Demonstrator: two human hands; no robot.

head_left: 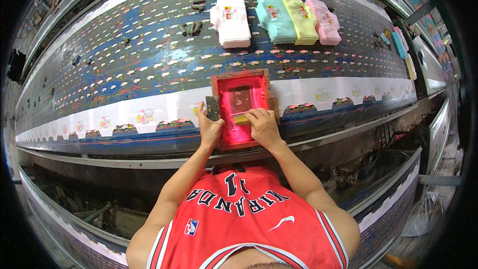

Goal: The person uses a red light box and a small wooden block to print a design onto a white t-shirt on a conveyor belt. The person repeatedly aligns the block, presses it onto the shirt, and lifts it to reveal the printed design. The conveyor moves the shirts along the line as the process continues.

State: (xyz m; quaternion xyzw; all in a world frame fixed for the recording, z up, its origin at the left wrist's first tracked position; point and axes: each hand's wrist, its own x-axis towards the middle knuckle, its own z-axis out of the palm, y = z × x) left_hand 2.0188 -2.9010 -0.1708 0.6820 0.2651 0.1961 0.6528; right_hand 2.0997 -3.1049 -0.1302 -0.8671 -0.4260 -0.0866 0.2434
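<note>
A wooden screen-printing frame (241,75) lies on the table's near edge, over a strip of white printed fabric pieces. Bright pink ink coats the inside of the frame, around a darker rectangular window. My left hand (209,130) grips the dark block on the frame's left side, thumb and forefinger apart around it. Inside the frame, my right hand (264,127) is closed on a small squeegee (241,119) with a yellowish wooden handle, just below the window. The squeegee's lower edge is hard to make out.
Beyond the frame stand folded stacks of white (233,22), turquoise (276,20), yellow (300,20) and pink (323,22) printed fabric. Short dark cylinders (191,28) lie beside the white stack. A metal rail (318,142) runs along the near table edge. White fabric (343,92) continues rightward.
</note>
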